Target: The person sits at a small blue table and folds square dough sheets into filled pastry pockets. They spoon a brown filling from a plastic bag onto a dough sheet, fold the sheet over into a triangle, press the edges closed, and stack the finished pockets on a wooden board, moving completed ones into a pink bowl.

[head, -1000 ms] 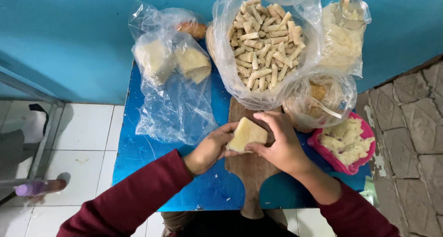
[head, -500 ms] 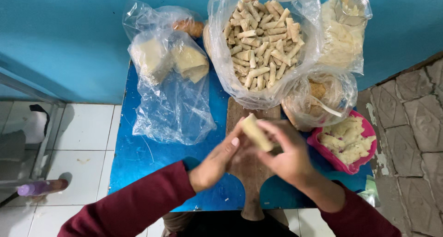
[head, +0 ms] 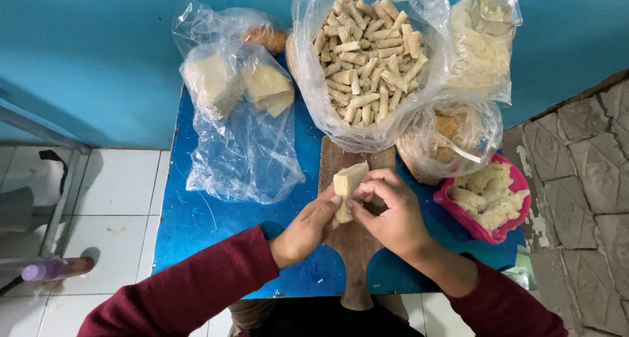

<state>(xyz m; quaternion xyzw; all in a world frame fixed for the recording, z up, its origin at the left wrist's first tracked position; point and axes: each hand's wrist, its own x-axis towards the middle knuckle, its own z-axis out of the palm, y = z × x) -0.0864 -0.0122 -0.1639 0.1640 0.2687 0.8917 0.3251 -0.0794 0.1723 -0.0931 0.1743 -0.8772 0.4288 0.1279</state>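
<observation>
A small blue-topped table [head: 216, 225] stood against a turquoise painted wall [head: 98, 55], with white floor tiles to one side and grey patterned paving to the other. The biggest thing on the table was a wide clear plastic bag of pale finger-length rolls [head: 370, 55], open at the top and heaped full. Beside it lay a crumpled clear plastic bag holding stacked pale wrapper sheets [head: 239, 107], its loose end spread flat toward the table's near edge. At the far corner sat a tall clear plastic bag of whitish shreds [head: 481, 48], and in front of that a rounded clear bag of tan crumbs [head: 452, 137]. A pink plastic tub of lumpy cream-coloured filling [head: 488, 196] rested just beside the crumb bag. A long brown wooden cutting board [head: 354, 245] ran from the roll bag to the near edge, its handle overhanging.

Above the board, both arms in dark red sleeves met. The left hand [head: 304, 229] was curled, its fingertips pressing the lower side of a pale half-folded wrapper roll [head: 347, 186]. The right hand [head: 390, 216] pinched the same roll between thumb and bent fingers. The roll was held tilted, lifted clear of the board. On the floor lay a small purple-capped bottle [head: 56, 269].
</observation>
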